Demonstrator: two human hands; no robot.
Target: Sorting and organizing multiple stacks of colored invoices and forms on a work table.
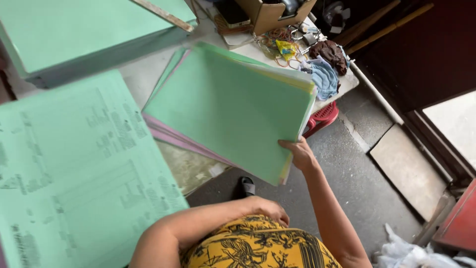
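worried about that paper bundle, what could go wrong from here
1. The right hand alone pinches the green paper stack at one corner, so sheets could fan out and slide to the floor.
2. The left hand rests at the waist, giving no support.
3. The stack overhangs the table edge, so it might tip off.

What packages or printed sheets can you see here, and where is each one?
Cardboard box: top centre on the table, brown, open.
Printed sheet: lower left, pale green with grey print.
Paper stack: centre, green top sheet, pink and yellow edges, held by the right hand.
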